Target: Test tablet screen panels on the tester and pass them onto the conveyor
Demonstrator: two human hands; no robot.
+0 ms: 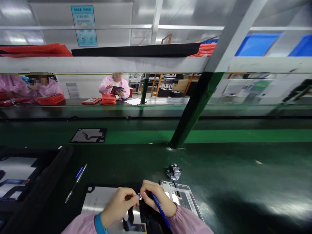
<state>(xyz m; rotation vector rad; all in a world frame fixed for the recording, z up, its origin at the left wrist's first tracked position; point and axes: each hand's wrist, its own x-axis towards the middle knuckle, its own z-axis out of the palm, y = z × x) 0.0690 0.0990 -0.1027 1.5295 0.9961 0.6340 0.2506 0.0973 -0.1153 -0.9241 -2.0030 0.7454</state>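
Note:
A silver-backed display panel (pixel 96 198) with a black border lies in front of me. A black flex cable (pixel 129 221) curves across its back. Above the panel, my left hand (pixel 122 201) is closed in a pinch at a small silver tab (pixel 139 196); whether the tab belongs to the flex cable is hidden. Close by on the right, my right hand (pixel 158 196) has its fingertips at the same tab, with a blue pen (pixel 160 209) held in it and slanting down toward the wrist. Partly under the right forearm lies a second flat panel (pixel 191 198) with pale parts.
A metal tally counter (pixel 174 171) stands beyond my right hand. To the left lie a pen (pixel 76 183) and a black tray (pixel 58 169) holding panels. Another panel (pixel 88 135) lies farther back. A slanted post (pixel 192 112) rises from the bench; people in pink work opposite.

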